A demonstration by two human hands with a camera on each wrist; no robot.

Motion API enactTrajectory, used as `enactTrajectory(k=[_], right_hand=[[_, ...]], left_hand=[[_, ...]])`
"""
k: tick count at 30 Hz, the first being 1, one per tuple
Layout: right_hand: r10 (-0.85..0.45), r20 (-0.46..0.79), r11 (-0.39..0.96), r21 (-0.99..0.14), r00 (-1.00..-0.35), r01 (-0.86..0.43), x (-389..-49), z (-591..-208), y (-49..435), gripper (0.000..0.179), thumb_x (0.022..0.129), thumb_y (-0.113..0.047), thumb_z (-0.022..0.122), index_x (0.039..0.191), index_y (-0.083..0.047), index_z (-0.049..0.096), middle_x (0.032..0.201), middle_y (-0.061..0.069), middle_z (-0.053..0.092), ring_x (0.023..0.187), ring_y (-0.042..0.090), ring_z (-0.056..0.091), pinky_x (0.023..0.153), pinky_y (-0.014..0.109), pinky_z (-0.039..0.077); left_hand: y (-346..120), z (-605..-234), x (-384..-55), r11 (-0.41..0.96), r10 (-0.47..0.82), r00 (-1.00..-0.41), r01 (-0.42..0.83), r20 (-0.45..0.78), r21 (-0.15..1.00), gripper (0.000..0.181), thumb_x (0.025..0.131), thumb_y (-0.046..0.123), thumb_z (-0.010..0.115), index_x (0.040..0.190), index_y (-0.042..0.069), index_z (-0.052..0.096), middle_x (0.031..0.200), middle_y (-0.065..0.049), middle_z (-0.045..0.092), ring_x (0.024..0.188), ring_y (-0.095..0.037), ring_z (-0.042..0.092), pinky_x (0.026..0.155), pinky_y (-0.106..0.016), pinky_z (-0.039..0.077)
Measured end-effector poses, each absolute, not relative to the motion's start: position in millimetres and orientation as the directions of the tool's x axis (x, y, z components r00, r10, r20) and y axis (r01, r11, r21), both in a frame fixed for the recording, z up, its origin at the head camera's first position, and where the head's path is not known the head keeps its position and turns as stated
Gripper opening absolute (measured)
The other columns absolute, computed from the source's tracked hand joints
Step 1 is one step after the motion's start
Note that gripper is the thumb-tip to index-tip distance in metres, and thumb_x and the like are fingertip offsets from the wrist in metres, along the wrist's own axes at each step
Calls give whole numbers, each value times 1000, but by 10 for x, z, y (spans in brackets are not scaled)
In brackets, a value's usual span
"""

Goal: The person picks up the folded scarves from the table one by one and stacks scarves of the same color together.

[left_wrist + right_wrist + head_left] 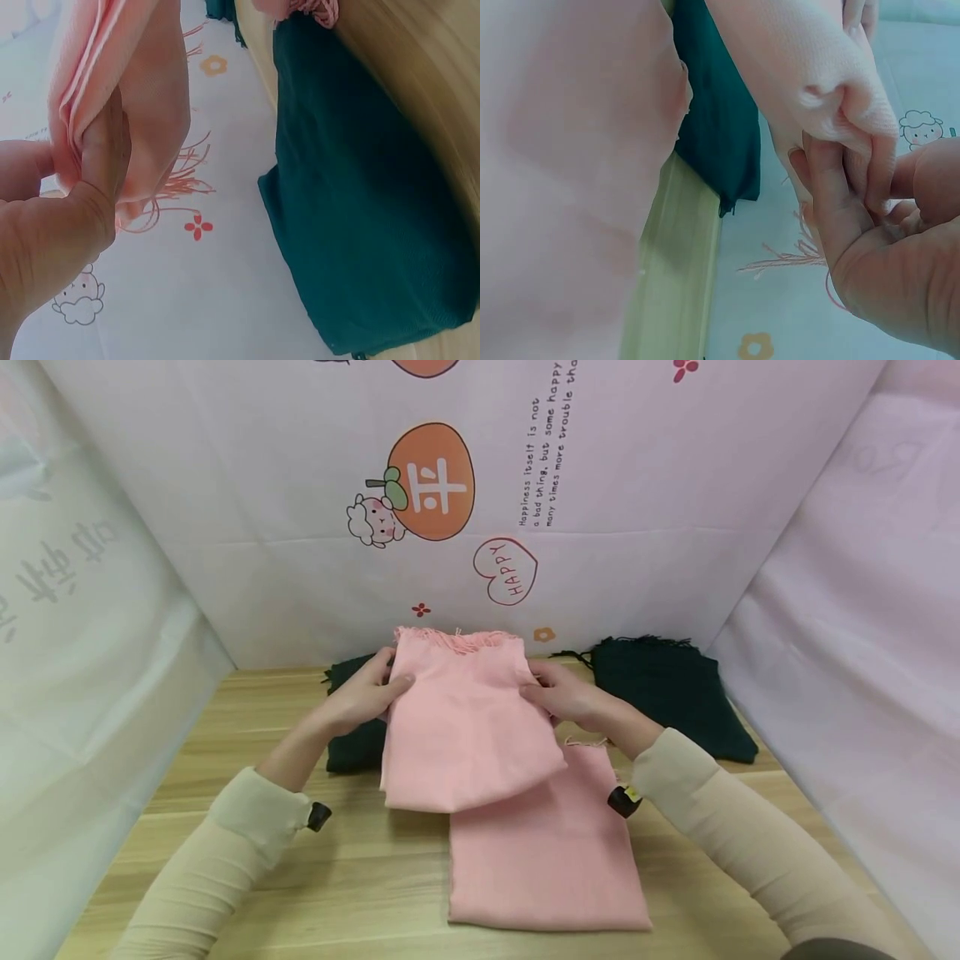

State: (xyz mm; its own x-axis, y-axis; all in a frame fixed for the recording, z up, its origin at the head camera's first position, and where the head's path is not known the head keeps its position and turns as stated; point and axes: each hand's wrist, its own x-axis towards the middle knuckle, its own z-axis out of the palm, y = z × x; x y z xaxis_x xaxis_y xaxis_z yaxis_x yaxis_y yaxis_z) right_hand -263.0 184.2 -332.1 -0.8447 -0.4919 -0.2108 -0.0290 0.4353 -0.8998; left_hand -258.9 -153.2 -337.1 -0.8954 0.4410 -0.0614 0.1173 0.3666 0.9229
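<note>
A folded pink fringed scarf (465,727) is held up above the table between both hands, its tassels at the far end. My left hand (363,693) pinches its left edge, thumb on the near face; in the left wrist view the fingers (101,150) grip several layers. On the opposite edge, my right hand (566,693) pinches the bunched cloth (855,112). Below, partly covered by the held scarf, a second folded pink scarf (547,860) lies flat on the table.
Behind my left hand lies a folded dark green cloth (352,747), partly hidden by the held scarf. Another dark green fringed cloth (667,702) is at the back right. White printed curtains (300,568) enclose the wooden table (360,877) at the back and sides.
</note>
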Motion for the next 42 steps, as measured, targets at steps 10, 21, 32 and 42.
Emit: enactTrajectory(k=[10, 21, 32, 42], right_hand=[[-482, -203, 443, -896, -852, -37, -2598, -3360, 1935, 36, 110, -16, 46, 144, -5, 48, 111, 18, 63, 79, 23, 69, 67, 41, 61], [-473, -214, 457, -889, -854, -30, -2560, -3353, 2036, 36, 111, -16, 45, 145, -6, 48, 112, 18, 63, 80, 24, 69, 69, 42, 61], [-478, -229, 463, -886, -848, -21, -2552, -3382, 2154, 36, 111, -17, 46, 145, -7, 49, 115, 19, 62, 81, 25, 68, 69, 42, 60], [-482, -236, 477, -879, -844, -27, -2479, -3382, 2257, 36, 110, -17, 47, 144, -5, 48, 117, 19, 60, 83, 23, 65, 70, 39, 59]], left_hand=[[-1444, -3399, -2591, 339, 469, -880, 103, -73, 935, 57, 111, 24, 46, 155, 1, 17, 122, -29, 55, 87, -28, 72, 74, -45, 62], [-1360, -3407, -2569, 314, 487, -869, 86, -83, 946, 59, 111, 23, 45, 157, 4, 13, 128, -30, 53, 89, -29, 72, 75, -45, 62], [-1279, -3457, -2573, 304, 505, -859, 86, -84, 949, 58, 112, 23, 44, 157, 4, 13, 129, -30, 53, 92, -30, 73, 76, -47, 62], [-1207, -3494, -2560, 297, 524, -846, 74, -97, 952, 58, 112, 22, 44, 158, 6, 13, 128, -29, 54, 92, -30, 73, 74, -47, 62]])
